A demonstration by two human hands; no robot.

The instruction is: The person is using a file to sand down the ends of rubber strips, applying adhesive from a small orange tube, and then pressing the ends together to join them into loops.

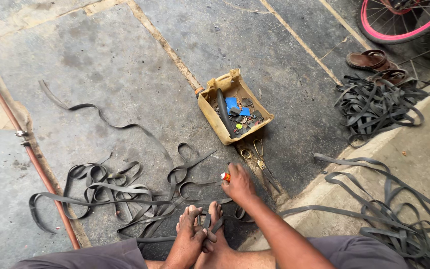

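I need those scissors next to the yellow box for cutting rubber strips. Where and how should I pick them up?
Take the scissors by the yellow-handled loops, which lie at the end nearest the yellow box. The blades point back toward the person, so the right hand, now on a small red tube, would probably best reach forward over them and lift by the loops.

Grey stone slab floor (125, 65), concrete step (424, 144), daylight, rusty pipe (36, 164).

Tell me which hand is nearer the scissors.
Right. The right hand grips a small tube just left of the scissors; the left hand rests farther away at the feet.
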